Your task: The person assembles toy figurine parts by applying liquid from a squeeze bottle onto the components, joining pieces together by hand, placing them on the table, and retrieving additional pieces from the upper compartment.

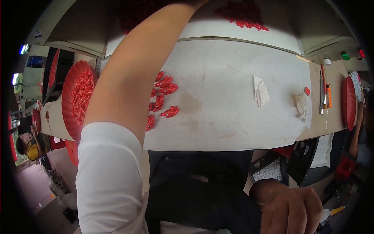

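My left arm [136,78], in a white short sleeve, reaches up and away across the white work sheet [218,89] toward the raised shelf at the back; its hand passes out of the picture at the top edge. Small red plastic parts [161,97] lie in a loose cluster on the sheet just right of that forearm. My right hand [290,208] hangs low at the bottom right, beside my dark lap, seen from the back with fingers curled downward; what is in it is hidden. A dark bin of small white parts [269,169] sits just above it.
A round red tray [70,113] heaped with red parts stands at the left. More red parts [243,17] lie on the back shelf. Two crumpled white scraps [260,91], a cutter and pens [324,93], and a red dish [348,103] are at the right.
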Motion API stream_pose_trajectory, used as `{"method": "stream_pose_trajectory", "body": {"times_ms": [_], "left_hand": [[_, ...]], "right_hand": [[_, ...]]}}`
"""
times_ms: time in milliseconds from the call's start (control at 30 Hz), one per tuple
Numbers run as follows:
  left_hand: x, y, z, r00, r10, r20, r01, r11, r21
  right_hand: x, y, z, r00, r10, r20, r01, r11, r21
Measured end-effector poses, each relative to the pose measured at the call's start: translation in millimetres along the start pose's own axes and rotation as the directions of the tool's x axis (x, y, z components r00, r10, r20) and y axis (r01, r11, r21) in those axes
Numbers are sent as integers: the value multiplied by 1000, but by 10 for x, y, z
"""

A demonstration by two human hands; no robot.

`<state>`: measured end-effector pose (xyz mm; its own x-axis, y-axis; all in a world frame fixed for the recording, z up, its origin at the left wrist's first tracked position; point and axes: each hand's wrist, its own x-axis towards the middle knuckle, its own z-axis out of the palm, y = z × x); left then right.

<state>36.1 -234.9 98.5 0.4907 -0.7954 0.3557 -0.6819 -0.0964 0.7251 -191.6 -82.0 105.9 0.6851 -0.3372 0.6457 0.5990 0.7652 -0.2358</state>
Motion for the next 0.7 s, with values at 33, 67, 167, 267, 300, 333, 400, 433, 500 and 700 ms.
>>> {"method": "stream_pose_trajectory", "body": {"times_ms": [33, 67, 167, 267, 300, 333, 400, 433, 500, 700], "left_hand": [[9, -24, -46, 1000, -4, -5, 4, 1000, 11], [27, -27, -106, 992, 60, 111, -69, 995, 75], [110, -184, -183, 961, 21, 277, -62, 988, 139], [-14, -621, -321, 823, 39, 566, 171, 935, -311], [-248, -614, -358, 847, 115, 519, 184, 853, -489], [-555, -533, -488, 872, 180, 454, 182, 744, -643], [-986, -457, -725, 764, 68, 642, 449, 659, -604], [-1153, -430, -848, 729, 19, 685, 560, 559, -612], [-1443, -431, -972, 678, -7, 735, 661, 443, -606], [-1978, -578, -889, 656, 154, 739, 745, 25, -666]], "right_hand": [[-51, 46, -14, 994, -89, -69, 87, 996, -31], [-95, 79, -32, 975, -179, -133, 171, 983, -71], [-334, 106, -75, 911, -144, -387, 27, 956, -293], [-488, 248, -116, 684, -276, -675, -80, 891, -447], [-523, 260, -139, 685, -301, -664, -74, 877, -474], [-539, 264, -175, 647, -296, -703, -141, 859, -492], [-567, 295, -243, 600, -329, -729, -201, 820, -535], [-544, 319, -241, 584, -338, -738, -265, 780, -567], [-512, 373, -230, 577, -364, -732, -348, 701, -623], [-448, 426, -159, 560, -424, -712, -389, 624, -678]]}}
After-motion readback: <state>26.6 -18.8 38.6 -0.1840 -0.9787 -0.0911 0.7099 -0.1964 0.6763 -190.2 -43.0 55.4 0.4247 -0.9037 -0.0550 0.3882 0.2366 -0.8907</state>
